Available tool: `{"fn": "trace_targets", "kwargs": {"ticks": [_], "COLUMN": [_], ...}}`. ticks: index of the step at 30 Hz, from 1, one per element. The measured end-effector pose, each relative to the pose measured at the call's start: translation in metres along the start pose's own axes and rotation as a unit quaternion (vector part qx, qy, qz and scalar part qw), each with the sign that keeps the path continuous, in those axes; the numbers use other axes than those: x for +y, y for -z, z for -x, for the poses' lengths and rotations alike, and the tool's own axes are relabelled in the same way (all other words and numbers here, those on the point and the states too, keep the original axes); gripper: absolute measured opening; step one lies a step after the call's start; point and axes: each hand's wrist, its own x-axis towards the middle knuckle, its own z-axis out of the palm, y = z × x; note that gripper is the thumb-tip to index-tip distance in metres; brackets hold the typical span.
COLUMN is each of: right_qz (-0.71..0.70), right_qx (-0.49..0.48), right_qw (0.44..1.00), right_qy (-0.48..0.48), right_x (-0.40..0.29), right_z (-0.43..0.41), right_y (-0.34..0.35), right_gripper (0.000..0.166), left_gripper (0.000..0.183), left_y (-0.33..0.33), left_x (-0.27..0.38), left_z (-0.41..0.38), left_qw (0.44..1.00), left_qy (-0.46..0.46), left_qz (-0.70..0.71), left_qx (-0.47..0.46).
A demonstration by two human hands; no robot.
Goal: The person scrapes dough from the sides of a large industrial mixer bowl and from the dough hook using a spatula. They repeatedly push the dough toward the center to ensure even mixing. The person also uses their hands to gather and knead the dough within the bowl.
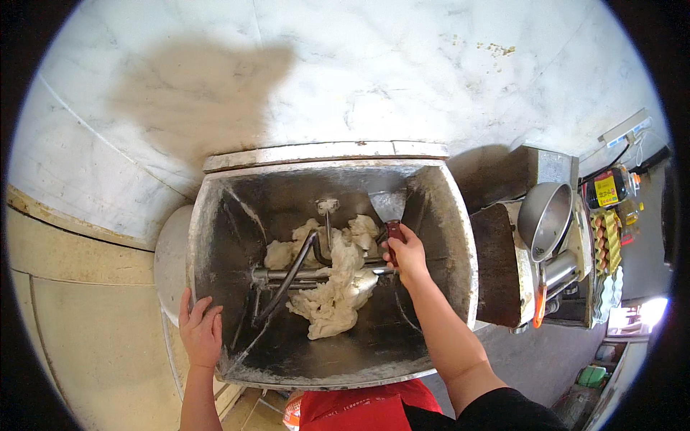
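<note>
A metal dough mixer trough (323, 366) lies before me, with pale, ragged dough (337, 301) heaped over its mixing shaft (291, 274). A bent mixing bar (285, 277) slants across the left part of the trough, and some dough sits behind it. My right hand (408, 253), inside the trough right of the dough, grips a tool by its red-brown riveted handle (395, 230). The tool appears to have a broad metal blade, though its outline is hard to separate from the trough wall. My left hand (200, 331) rests on the left rim, fingers spread, holding nothing.
Right of the trough stands a machine (493, 264) bearing a metal bowl (544, 221) and an orange-handled tool (539, 307). Beyond are eggs in a tray (608, 242) and a dark bottle (606, 188). A marbled wall (350, 81) rises behind the trough.
</note>
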Motion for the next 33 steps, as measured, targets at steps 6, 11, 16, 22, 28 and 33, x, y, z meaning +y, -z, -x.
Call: {"fn": "trace_targets", "kwargs": {"ticks": [6, 11, 16, 22, 28, 33], "right_qz": [-0.04, -0.127, -0.139, -0.123, -0.081, -0.062], "right_qx": [-0.035, -0.047, -0.083, -0.031, 0.002, -0.038], "right_qw": [0.999, 0.99, 0.978, 0.978, 0.984, 0.983], "right_qy": [-0.007, -0.042, -0.131, -0.165, -0.16, -0.17], "right_x": [-0.02, -0.03, -0.056, -0.07, -0.061, -0.001], "right_z": [0.004, -0.021, -0.047, -0.068, -0.081, -0.109], "right_y": [0.0, 0.017, 0.02, 0.014, 0.004, 0.011], "right_gripper": [0.052, 0.022, 0.003, 0.03, 0.028, 0.009], "left_gripper": [0.011, 0.012, 0.009, 0.009, 0.01, 0.009], "left_y": [0.001, 0.0, 0.0, -0.001, -0.002, -0.004], "left_x": [0.003, 0.004, -0.002, -0.001, -0.004, -0.005], "left_z": [-0.001, -0.004, 0.0, -0.001, -0.001, -0.002], "left_qw": [1.0, 1.0, 1.0, 1.0, 1.0, 1.0], "left_qy": [0.015, 0.005, -0.01, -0.011, -0.012, -0.01], "left_qz": [0.021, 0.026, -0.007, 0.008, 0.003, -0.004], "left_qx": [-0.008, -0.008, 0.0, 0.007, 0.004, -0.004]}}
